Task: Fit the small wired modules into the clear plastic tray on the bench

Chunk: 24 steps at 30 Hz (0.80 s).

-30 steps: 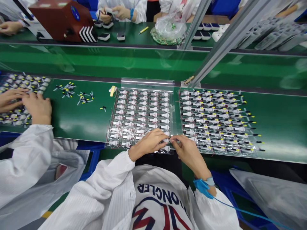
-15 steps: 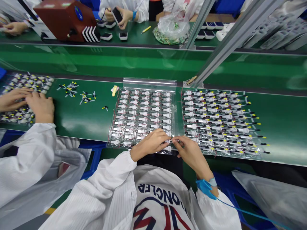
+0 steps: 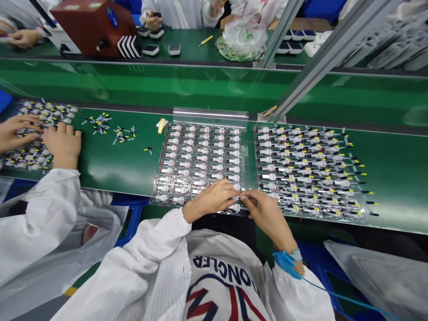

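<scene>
My left hand (image 3: 210,198) rests on the near right corner of a clear tray (image 3: 200,158) filled with rows of small white parts with red wires. Its fingers are curled and pinch one small white part (image 3: 238,196). My right hand (image 3: 265,213) meets it from the right, fingertips pinched on the same part. A blue wrist strap (image 3: 284,260) sits on my right wrist. To the right lies a second tray (image 3: 310,171) of white parts with black and yellow-tipped ends.
A co-worker's two hands (image 3: 62,142) work on another tray at the far left. Loose black and yellow pieces (image 3: 110,129) lie on the green bench. Beyond a green conveyor (image 3: 200,84) stand a red box (image 3: 90,24), a plastic bag (image 3: 242,40) and other people's hands. A slanted metal post (image 3: 310,58) rises at right.
My two hands stay pinched together at the tray's near right corner, with only slight finger movement. The co-worker's hands shifted a little on the left tray.
</scene>
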Each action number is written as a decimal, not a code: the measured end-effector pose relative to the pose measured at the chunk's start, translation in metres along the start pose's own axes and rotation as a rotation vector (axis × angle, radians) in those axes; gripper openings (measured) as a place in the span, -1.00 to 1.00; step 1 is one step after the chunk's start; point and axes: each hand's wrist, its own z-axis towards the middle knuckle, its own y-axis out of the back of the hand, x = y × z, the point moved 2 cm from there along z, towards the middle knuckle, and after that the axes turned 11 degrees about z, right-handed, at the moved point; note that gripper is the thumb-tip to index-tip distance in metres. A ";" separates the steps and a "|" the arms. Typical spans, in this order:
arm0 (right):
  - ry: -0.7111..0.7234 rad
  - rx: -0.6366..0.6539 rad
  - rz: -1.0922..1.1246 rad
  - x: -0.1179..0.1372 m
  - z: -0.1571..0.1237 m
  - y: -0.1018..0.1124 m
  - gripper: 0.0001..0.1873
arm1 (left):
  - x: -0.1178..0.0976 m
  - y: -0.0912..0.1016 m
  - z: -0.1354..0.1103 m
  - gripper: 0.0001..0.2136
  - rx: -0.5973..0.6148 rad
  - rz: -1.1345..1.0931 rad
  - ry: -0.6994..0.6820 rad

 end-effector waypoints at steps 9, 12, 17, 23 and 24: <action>0.102 -0.037 -0.187 0.002 0.004 -0.003 -0.65 | 0.003 -0.002 0.001 -0.76 0.030 -0.007 0.010; 0.144 -0.063 -0.266 -0.004 -0.001 -0.004 -0.62 | 0.000 -0.002 0.000 -0.74 0.074 0.052 -0.015; 0.320 -0.121 -0.310 -0.012 -0.007 0.004 -0.61 | -0.006 -0.005 -0.006 -0.71 0.065 0.168 -0.060; 0.355 -0.200 -0.296 -0.001 -0.012 0.018 -0.56 | 0.022 0.029 -0.039 -0.68 -0.187 0.121 0.208; 0.329 -0.203 -0.297 0.001 -0.013 0.019 -0.54 | 0.039 0.044 -0.052 -0.72 -0.232 0.137 0.335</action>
